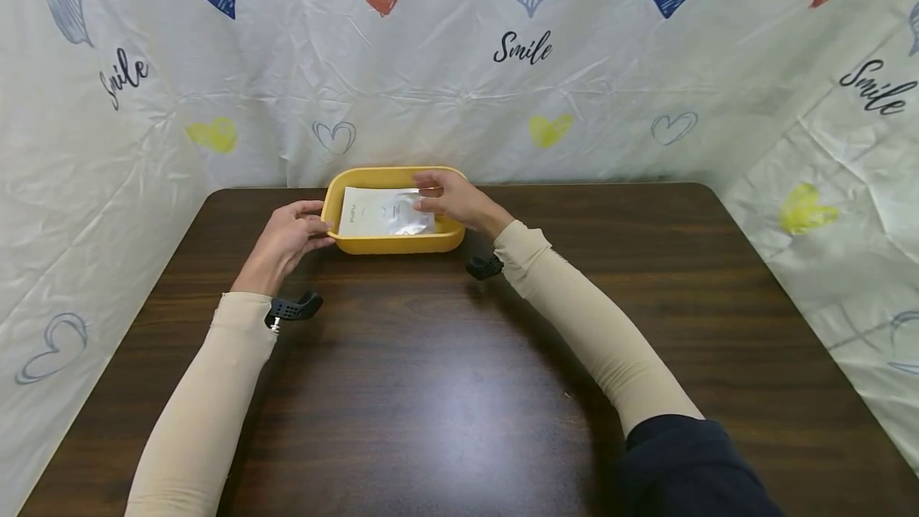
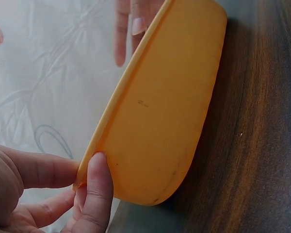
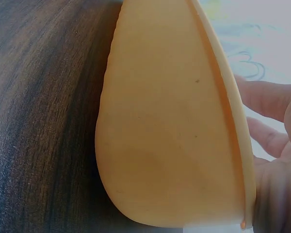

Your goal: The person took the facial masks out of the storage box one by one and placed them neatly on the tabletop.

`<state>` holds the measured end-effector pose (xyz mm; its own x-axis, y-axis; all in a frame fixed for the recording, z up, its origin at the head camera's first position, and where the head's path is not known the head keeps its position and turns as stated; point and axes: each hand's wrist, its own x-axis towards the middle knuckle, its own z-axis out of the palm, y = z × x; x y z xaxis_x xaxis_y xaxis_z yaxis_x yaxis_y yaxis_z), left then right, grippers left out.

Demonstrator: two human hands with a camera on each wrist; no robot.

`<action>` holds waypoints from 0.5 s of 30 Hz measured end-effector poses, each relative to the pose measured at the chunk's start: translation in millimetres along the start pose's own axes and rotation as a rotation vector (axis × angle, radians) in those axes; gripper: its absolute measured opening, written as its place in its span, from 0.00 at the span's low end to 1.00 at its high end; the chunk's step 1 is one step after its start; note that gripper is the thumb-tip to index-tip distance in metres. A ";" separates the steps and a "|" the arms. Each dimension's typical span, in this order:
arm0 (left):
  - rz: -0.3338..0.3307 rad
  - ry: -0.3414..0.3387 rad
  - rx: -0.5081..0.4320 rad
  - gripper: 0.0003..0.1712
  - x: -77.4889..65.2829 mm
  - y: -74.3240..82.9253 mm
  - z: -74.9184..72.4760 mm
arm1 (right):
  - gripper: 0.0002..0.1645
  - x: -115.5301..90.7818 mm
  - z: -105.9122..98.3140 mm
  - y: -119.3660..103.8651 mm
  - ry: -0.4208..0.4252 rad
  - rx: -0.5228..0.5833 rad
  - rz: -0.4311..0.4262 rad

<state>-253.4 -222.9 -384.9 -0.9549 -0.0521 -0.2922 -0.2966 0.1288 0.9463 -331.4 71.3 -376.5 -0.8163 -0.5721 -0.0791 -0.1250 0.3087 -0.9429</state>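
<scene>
A yellow plastic bin point(image 1: 398, 246) with rounded corners stands at the back edge of the table. In it lies a flat white packet point(image 1: 376, 212) with small print and a shiny right part. My left hand point(image 1: 287, 234) pinches the bin's left rim; in the left wrist view a fingertip point(image 2: 98, 165) presses the outer wall just under the lip. Over the bin's right end reaches my right hand point(image 1: 457, 199), thumb and fingers spread above the packet's right part. The right wrist view shows its fingers point(image 3: 266, 97) past the rim, with the packet hidden behind the bin's wall.
The dark wood-grain table point(image 1: 402, 357) reaches toward me on this side of the bin. A white curtain point(image 1: 445, 62) with hearts and "Smile" prints hangs behind and along both sides. Black straps point(image 1: 294, 308) sit at both wrists.
</scene>
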 end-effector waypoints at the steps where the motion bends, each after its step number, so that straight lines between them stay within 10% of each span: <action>1: 0.000 -0.002 0.000 0.37 -0.1 0.3 0.1 | 0.37 0.2 -0.1 0.4 -0.002 0.004 0.000; 15: -0.015 0.000 -0.007 0.37 0.6 0.9 1.3 | 0.34 0.8 -1.7 2.5 0.008 0.094 0.028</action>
<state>-254.3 -221.6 -384.4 -0.9503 -0.0536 -0.3068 -0.3111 0.1213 0.9426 -333.3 72.9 -378.4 -0.8235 -0.5577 -0.1039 -0.0488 0.2521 -0.9665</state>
